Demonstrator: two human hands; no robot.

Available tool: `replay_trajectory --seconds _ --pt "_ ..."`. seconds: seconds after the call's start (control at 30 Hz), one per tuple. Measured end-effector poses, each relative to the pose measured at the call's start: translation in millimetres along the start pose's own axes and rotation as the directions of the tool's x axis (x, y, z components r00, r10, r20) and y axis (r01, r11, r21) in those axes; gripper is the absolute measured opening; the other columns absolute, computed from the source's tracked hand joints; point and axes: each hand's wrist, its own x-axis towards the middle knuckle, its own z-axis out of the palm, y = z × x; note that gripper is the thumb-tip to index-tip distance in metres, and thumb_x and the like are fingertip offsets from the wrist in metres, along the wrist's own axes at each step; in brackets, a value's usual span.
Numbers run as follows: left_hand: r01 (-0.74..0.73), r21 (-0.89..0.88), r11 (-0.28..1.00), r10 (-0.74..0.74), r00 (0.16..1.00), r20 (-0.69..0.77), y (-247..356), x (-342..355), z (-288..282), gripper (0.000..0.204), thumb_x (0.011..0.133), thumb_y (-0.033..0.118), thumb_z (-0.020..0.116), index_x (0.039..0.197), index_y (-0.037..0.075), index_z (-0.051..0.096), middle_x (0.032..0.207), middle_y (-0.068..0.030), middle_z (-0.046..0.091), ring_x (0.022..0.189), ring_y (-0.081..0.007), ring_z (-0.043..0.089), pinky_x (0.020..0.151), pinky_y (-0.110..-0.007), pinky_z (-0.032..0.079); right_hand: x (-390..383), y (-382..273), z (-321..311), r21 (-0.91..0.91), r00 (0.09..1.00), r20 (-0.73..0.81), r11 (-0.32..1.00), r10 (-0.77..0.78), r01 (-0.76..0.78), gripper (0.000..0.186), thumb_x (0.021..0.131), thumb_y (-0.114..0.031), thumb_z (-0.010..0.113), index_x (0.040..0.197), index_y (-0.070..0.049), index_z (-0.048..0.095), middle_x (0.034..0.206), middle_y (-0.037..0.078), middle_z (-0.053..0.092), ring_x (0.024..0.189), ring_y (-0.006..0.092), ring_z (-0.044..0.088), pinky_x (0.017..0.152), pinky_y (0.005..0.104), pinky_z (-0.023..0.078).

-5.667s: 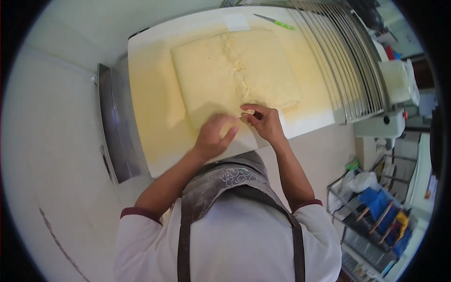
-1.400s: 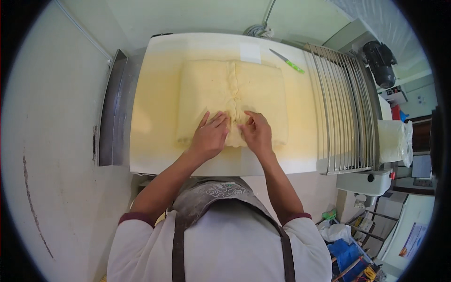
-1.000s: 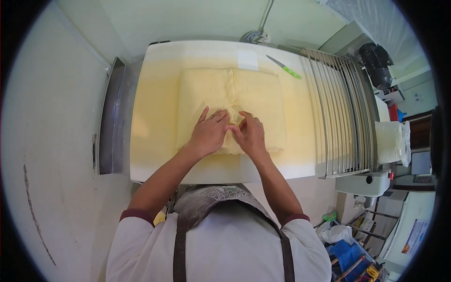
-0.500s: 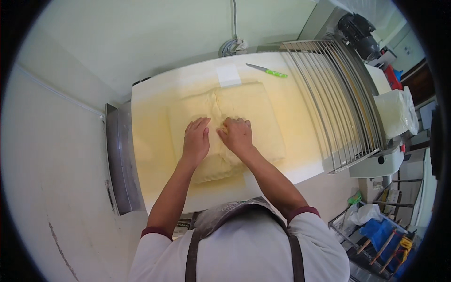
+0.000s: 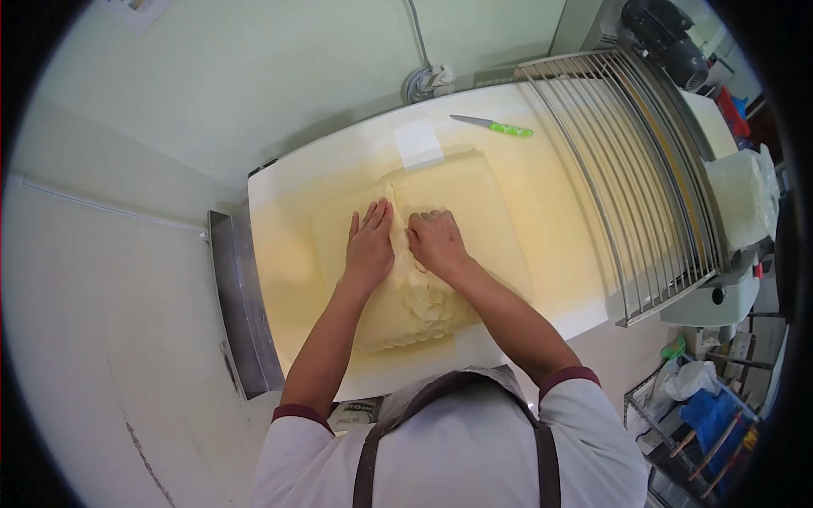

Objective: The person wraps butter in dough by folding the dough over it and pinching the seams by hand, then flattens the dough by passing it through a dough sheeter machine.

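A thick, pale yellow slab of dough lies on the white table, folded so that two edges meet along a seam down its middle. The near part of that seam is lumpy and ragged. Just left of the seam, my left hand rests flat on the dough with its fingers stretched out. On the other side my right hand is curled, its fingers and thumb closed on the dough's edge at the seam. Its fingertips are partly hidden.
Beyond the dough lie a white rectangular sheet and a knife with a green handle. A metal wire rack covers the table's right end. A metal ledge runs along the left side, and a coiled cable hangs at the wall.
My left hand has moved in toward the seam and its fingers have straightened. My right hand stays at the seam, more curled. The view has shifted, so everything sits slightly differently in it.
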Motion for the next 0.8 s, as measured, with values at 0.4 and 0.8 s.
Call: replay_trajectory --seconds 0.4,0.8 --pt "0.11 -0.304 0.946 -0.212 0.921 -0.326 -24.4 -39.6 -34.3 0.029 0.092 0.006 0.049 0.118 0.006 0.06 0.128 -0.0119 0.058 0.13 -0.0307 0.045 0.113 -0.049 0.023 43.7 6.5 5.8 0.154 1.0 0.005 0.988 0.007 -0.008 0.013 0.079 -0.017 0.067 0.075 -0.007 0.058 0.07 0.01 0.061 0.076 0.0304 0.056 0.073 0.043 0.04" --pt "0.127 -0.44 0.889 -0.297 0.892 -0.341 -1.2 -36.7 -27.2 0.025 0.088 0.009 0.055 0.112 0.006 0.063 0.124 -0.0133 0.058 0.123 -0.0331 0.048 0.108 -0.049 0.031 83.3 4.7 8.2 0.217 0.985 -0.042 0.964 0.167 -0.154 0.016 0.082 -0.022 0.062 0.079 -0.006 0.063 0.081 0.011 0.065 0.086 0.0279 0.059 0.08 0.0428 0.041"
